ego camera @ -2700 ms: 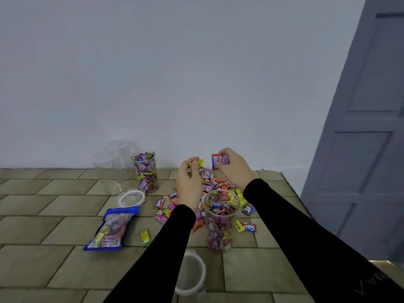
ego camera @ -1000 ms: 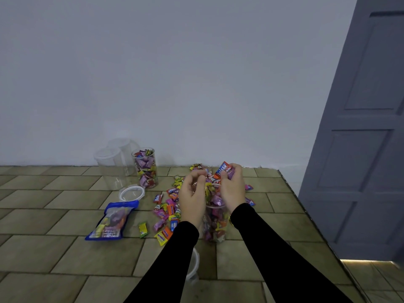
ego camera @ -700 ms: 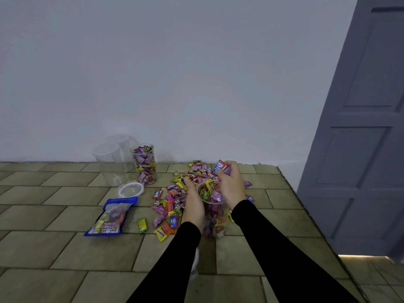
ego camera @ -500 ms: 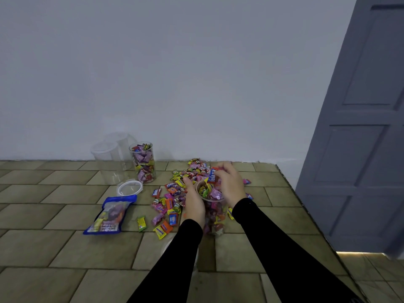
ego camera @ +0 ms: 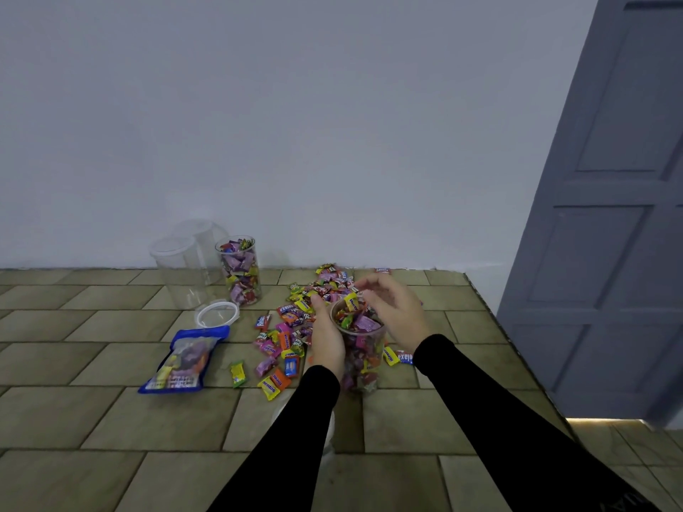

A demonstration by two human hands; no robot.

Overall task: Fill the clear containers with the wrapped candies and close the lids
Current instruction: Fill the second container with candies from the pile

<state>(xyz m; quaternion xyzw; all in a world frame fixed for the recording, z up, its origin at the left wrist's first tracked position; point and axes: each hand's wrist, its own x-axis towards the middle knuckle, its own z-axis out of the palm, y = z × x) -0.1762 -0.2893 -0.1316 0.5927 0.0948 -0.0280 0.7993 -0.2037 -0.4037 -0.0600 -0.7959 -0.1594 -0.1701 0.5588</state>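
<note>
On the tiled floor, left hand (ego camera: pixel 328 338) grips the jar (ego camera: pixel 360 358) (candy-stuffed, upright); right hand (ego camera: pixel 397 312) hovers above its rim, fingers loosely spread, holding nothing. Candies (ego camera: pixel 295 327) lie scattered just beside, left.

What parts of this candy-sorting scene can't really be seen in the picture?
Head view, the only one:
- A white-rimmed object, perhaps a lid, is mostly hidden under the left sleeve.
- The left side of the filled container is covered by the left hand.
- The right hand hovers over the rim; whether it holds a candy is unclear.
- The rearmost empty container is partly hidden behind another.
- The blue bag has print too blurred to read.
</note>
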